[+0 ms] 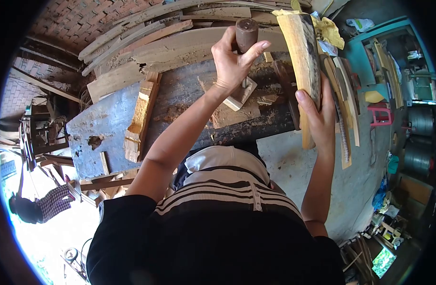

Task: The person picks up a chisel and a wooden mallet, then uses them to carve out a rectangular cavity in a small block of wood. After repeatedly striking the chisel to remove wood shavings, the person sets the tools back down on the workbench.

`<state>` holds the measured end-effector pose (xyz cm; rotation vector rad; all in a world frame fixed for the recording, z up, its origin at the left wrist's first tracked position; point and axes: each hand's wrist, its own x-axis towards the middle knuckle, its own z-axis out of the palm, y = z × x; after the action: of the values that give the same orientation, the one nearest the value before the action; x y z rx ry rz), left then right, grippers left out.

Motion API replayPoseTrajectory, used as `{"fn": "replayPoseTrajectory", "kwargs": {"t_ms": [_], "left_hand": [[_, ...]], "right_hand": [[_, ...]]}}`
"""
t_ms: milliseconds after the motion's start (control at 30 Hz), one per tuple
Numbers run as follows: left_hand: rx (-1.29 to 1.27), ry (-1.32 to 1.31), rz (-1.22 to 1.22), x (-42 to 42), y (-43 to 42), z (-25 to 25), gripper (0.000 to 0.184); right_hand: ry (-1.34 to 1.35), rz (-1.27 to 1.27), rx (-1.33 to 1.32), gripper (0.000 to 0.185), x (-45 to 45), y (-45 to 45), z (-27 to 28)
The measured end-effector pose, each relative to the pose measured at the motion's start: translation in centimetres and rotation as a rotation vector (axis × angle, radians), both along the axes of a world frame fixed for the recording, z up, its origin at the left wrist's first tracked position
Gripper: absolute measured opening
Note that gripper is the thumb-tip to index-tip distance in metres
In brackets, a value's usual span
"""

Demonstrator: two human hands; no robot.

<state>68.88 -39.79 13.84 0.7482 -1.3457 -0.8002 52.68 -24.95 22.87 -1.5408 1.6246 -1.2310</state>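
Note:
My left hand [231,61] is closed around the thick, dark round handle of a chisel [247,34], held upright over the workbench. Its tip is hard to make out, but it points down at a pale wood block [240,97] lying on a thin board [227,116]. Off to the right, my right hand [321,111] grips a long, heavy wood billet [296,47], pale on one face and dark and rough along the other. The billet is raised and apart from the chisel. Part of the right hand's fingers are hidden behind it.
A golden-faced wood beam [141,116] lies across the dark, chip-strewn workbench [99,126]. Long curved planks [146,59] are stacked behind it. Several wood strips [344,88] stand at the right, near a pink stool [380,114]. Another person [47,204] is at the far left.

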Motion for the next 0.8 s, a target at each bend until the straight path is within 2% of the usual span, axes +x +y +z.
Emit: {"fn": "replayPoseTrajectory", "kwargs": {"t_ms": [33,67,133,167,200,267,300,400,467,667,800], "left_hand": [[-0.03,-0.124,0.016,0.2,0.0,0.3,0.05],[-0.027,-0.123,0.019,0.1,0.0,0.7,0.05],[0.138,0.057,-0.2,-0.1,0.3,1.4,0.051],[0.158,0.192,-0.244,-0.8,0.4,1.4,0.052],[0.16,0.191,-0.239,-0.6,0.3,1.6,0.052],[0.284,0.166,-0.267,-0.1,0.1,2.5,0.036],[0.321,0.151,-0.249,-0.2,0.1,2.7,0.047],[0.337,0.127,-0.237,-0.9,0.2,3.4,0.046],[0.331,0.209,-0.266,-1.4,0.4,3.6,0.044],[0.348,0.174,-0.445,-1.3,0.3,3.0,0.042],[0.378,0.151,-0.453,-1.4,0.4,2.6,0.04]], "right_hand": [[0.003,0.003,0.002,0.063,-0.2,0.2,-0.1],[-0.005,-0.018,0.022,0.063,-0.4,0.5,-0.2],[-0.019,-0.033,0.049,0.063,-0.7,0.9,-0.5],[-0.032,-0.056,0.073,0.062,-0.8,1.1,-0.7],[-0.044,-0.078,0.095,0.062,-1.0,1.2,-0.9],[-0.059,-0.079,0.114,0.06,-1.2,1.2,-1.2],[-0.085,-0.076,0.12,0.058,-1.2,1.2,-1.4],[-0.116,-0.079,0.13,0.057,-1.3,1.1,-1.3],[-0.122,-0.089,0.134,0.056,-1.1,0.9,-1.3],[-0.156,-0.103,0.199,0.057,-1.2,1.0,-1.2],[-0.136,-0.102,0.149,0.058,-0.9,0.6,-1.1]]}}
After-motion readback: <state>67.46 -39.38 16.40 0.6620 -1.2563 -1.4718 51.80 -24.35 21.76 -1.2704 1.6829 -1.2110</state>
